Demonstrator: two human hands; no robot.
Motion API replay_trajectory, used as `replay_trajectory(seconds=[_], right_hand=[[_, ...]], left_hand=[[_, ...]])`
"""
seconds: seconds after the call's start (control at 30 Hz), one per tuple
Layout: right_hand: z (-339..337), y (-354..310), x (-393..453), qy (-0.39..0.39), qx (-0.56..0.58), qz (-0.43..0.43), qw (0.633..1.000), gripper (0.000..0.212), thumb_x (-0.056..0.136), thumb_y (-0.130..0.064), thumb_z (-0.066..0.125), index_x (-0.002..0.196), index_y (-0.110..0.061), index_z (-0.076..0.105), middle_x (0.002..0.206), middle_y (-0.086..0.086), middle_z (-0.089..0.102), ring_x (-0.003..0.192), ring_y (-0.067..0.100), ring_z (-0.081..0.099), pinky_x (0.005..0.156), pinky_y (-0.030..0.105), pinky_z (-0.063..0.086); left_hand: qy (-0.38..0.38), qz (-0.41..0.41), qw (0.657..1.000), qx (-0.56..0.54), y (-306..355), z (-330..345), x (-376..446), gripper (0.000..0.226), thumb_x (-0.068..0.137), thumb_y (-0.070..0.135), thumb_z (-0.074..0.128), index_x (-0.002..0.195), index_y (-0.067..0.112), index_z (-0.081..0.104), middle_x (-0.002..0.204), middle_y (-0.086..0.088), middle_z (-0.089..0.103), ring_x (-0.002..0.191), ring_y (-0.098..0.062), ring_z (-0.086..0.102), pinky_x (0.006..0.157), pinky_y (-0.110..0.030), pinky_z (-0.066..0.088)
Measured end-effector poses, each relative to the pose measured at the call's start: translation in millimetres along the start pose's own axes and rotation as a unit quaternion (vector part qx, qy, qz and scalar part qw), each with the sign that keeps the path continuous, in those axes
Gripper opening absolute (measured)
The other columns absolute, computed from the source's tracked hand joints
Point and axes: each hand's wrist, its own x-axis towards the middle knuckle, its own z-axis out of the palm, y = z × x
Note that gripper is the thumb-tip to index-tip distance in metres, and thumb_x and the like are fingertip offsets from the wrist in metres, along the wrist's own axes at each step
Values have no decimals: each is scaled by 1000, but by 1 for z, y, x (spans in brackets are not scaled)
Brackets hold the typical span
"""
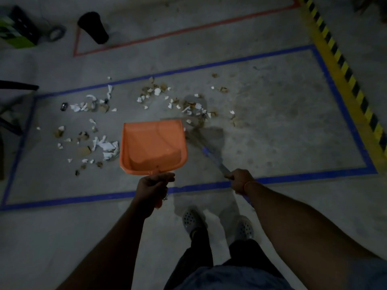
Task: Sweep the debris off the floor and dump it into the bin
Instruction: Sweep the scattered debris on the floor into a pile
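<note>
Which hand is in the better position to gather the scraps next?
Right. The right hand grips the broom, whose bristles already lie among the scraps. The left hand only holds the empty orange dustpan.

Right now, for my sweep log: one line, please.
left hand holds dustpan | right hand holds broom | debris unswept | pan empty

The dustpan [154,146] is moulded in smooth orange plastic with a slight sheen. The debris [105,146] is made up of crumpled white paper and torn brown cardboard. The floor [272,126] is seen as matt, rough grey concrete, stained in patches. The broom [211,154] handle appears glossy, blurred. The bin [93,27] looks matt black.
</note>
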Motion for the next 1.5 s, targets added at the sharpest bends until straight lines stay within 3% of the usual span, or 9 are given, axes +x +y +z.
replay_trajectory(seconds=[0.23,0.33,0.53,0.67,0.8,1.0,1.13,1.3,1.5], right_hand=[[33,-29,-5,58,87,-11,994,46,86,-9,58,131,-20,62,127,13,65,109,31,64,96,30,51],[41,-24,-10,102,119,3,988,46,86,-6,61,130,-16,63,126,14,65,107,32,66,98,35,52],[61,-1,-24,171,152,99,969,51,76,-5,66,126,-18,66,111,15,72,99,32,68,93,34,54],[87,1,-31,136,159,142,967,50,78,-10,68,127,-19,65,111,17,71,90,33,70,87,38,58],[113,-24,-29,54,116,116,985,47,82,-12,66,129,-16,63,121,18,67,102,37,67,93,41,54],[121,-72,-27,70,137,60,986,48,81,-8,64,129,-15,63,120,16,68,102,35,67,91,41,56],[119,-76,-38,98,160,37,982,49,84,-1,61,131,-16,61,111,18,71,79,29,69,69,31,58],[147,-60,-66,153,190,86,966,48,83,-5,64,129,-20,63,103,15,73,71,28,70,69,31,60],[208,-47,-101,122,194,143,963,45,84,-9,65,129,-15,63,115,15,69,89,32,70,78,37,61]], left_hand=[[-17,-8,1000,-7,7,-47,21,22,98,0,54,105,3,75,73,-18,60,46,-17,40,40,-18,28],[-27,5,1000,-11,14,-53,28,23,97,-4,52,108,-2,72,86,-13,72,48,-15,48,37,-20,32],[-56,4,998,-23,7,-69,41,26,97,-8,49,109,-3,71,97,-17,71,52,-14,51,41,-22,38],[-66,-2,998,-8,2,-79,44,25,97,-7,49,112,-6,69,97,-18,70,52,-13,51,38,-21,37],[-72,-8,997,-2,-5,-93,41,24,98,-5,50,109,-4,71,91,-14,71,47,-15,46,37,-19,30],[-60,-14,998,-15,-13,-117,30,27,96,-9,47,110,-5,70,90,-16,70,46,-14,45,37,-17,29],[-59,-17,998,-7,-14,-121,16,25,98,-8,45,110,-6,68,62,2,65,40,-9,43,36,-15,27],[-63,16,997,37,-28,-124,6,30,97,-9,47,106,1,74,96,-17,72,53,-14,50,44,-24,41],[-81,27,995,45,-51,-135,-21,27,97,-7,49,108,-1,72,98,-18,70,52,-13,50,43,-22,35]])
